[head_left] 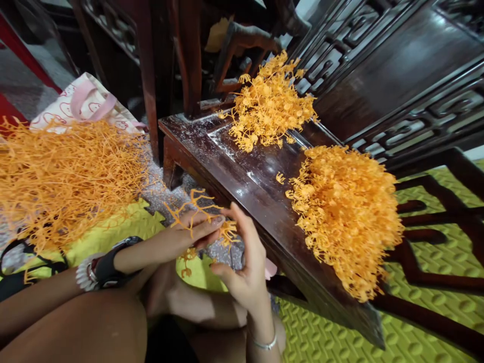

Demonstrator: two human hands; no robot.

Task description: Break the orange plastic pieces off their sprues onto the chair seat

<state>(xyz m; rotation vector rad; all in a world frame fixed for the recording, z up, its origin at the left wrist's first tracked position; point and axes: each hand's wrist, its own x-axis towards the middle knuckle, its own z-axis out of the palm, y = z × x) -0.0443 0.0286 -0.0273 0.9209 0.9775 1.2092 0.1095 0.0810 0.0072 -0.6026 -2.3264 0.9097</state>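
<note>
My left hand pinches a thin orange plastic branch piece with several prongs, held over my knees. My right hand meets it from the right, fingers curled around small orange flower bits on the same piece. Both hands hover just in front of a dark wooden bench. A watch and a beaded bracelet sit on my left wrist.
Two heaps of small orange plastic flowers lie on the bench: one at its far end, a bigger one at its right edge. A mound of bare orange stems lies on the left beside a pink-handled bag. Carved dark furniture stands behind.
</note>
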